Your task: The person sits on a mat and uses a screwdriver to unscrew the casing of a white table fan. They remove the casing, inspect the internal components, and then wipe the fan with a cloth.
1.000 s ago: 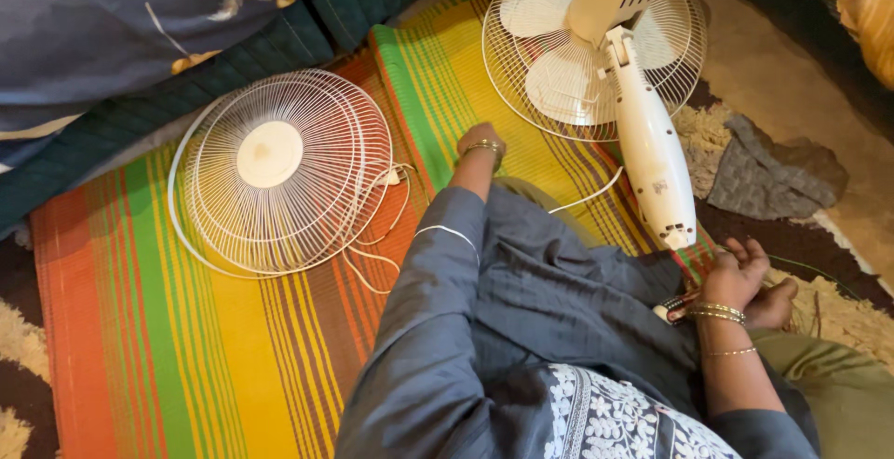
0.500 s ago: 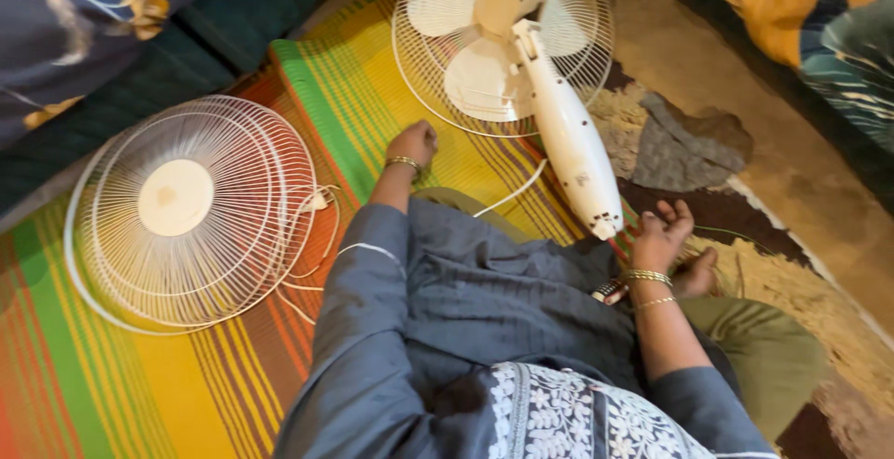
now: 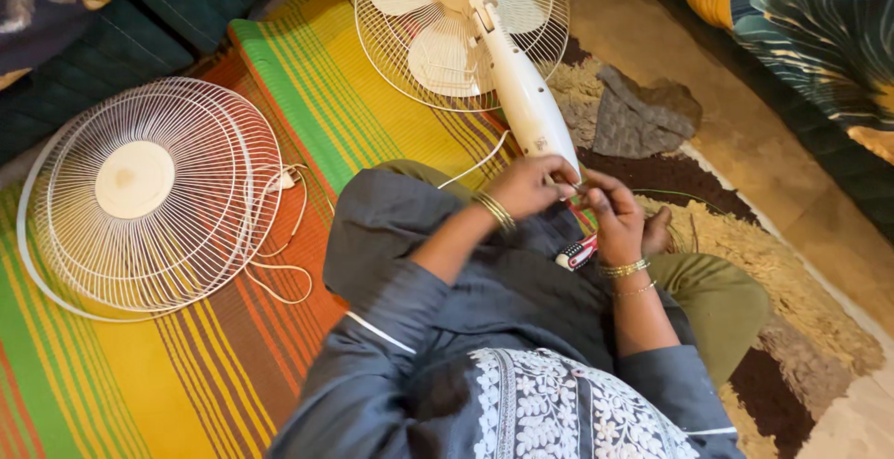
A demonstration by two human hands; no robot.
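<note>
Fingers of the left hand [image 3: 533, 185] and right hand [image 3: 616, 219] pinch together at the lower end of the white fan pole [image 3: 523, 96], lying across the lap. Red-handled tool [image 3: 577, 252] rests below; loose fan grille [image 3: 154, 194] lies on the striped mat [image 3: 307, 87].

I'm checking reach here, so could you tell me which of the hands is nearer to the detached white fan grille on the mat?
Left. The left hand is nearer the detached fan grille; the right hand lies farther away.
</note>
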